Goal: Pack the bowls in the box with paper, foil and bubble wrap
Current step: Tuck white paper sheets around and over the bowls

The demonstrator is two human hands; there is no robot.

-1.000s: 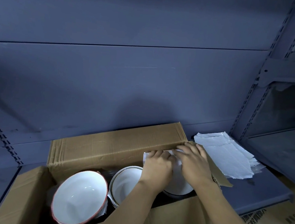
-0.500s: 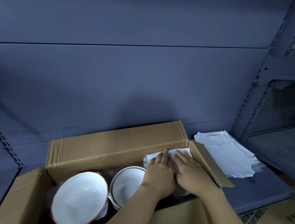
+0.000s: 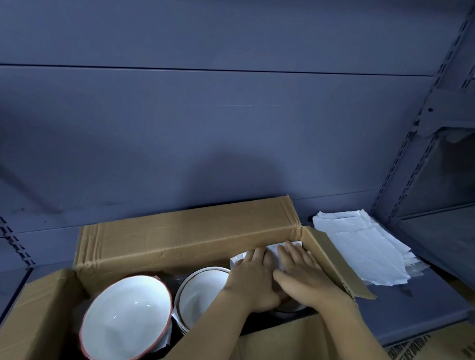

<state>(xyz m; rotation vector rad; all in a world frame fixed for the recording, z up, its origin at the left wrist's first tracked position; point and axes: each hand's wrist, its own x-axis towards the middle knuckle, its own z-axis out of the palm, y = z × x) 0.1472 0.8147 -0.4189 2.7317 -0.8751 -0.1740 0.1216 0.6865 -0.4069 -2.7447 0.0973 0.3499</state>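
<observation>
An open cardboard box point(image 3: 185, 238) stands on a blue shelf. Inside at the left lies a white bowl with a red rim point(image 3: 126, 319), and beside it a white bowl with a dark rim point(image 3: 201, 288). At the box's right end a white sheet of paper point(image 3: 274, 252) covers a third bowl, of which only a strip of rim point(image 3: 288, 309) shows. My left hand point(image 3: 253, 279) and my right hand point(image 3: 305, 274) lie flat side by side on that paper, fingers stretched toward the back wall. Neither hand grips anything.
A stack of white and silvery sheets point(image 3: 368, 248) lies on the shelf right of the box, past its raised side flap point(image 3: 335, 266). A printed cardboard box point(image 3: 430, 357) sits lower right. A slotted shelf upright point(image 3: 413, 155) rises at the right.
Both hands slid from the box's back rim down onto the paper and flattened it over the right bowl. The right side flap now stands out in view.
</observation>
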